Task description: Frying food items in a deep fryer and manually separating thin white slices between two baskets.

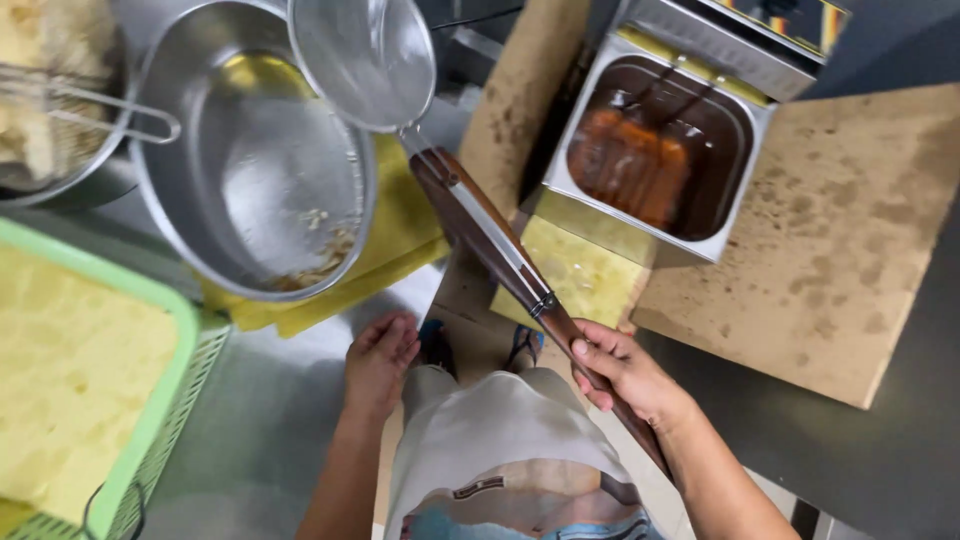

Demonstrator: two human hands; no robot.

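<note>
1. Your right hand (622,368) is wrapped around the long brown wooden handle (500,250) of one mesh skimmer (365,60), thumb lying along the top of the grip.
2. You hold that skimmer up and tilted, its round mesh head over the far rim of the one large steel bowl (250,150).
3. The bowl leans toward you on a yellow cloth (400,230); a small heap of pale crumbs (320,262) sits at its low edge.
4. Your left hand (380,355) holds nothing; its fingers are loosely spread and rest flat on the steel desk (270,400), just below the cloth.
5. One fryer (655,150), a square steel tub of dark oil, stands at the upper right with orange-brown pieces (630,165) in it; how many pieces, you cannot tell.
6. One green plastic crate (165,400) at your left holds a pale yellow mass.
7. One wire basket (60,110) at the top left holds more pale food; its wire handle reaches the bowl's rim.
8. Brown cardboard sheets (830,240) lie under and beside the fryer.
</note>
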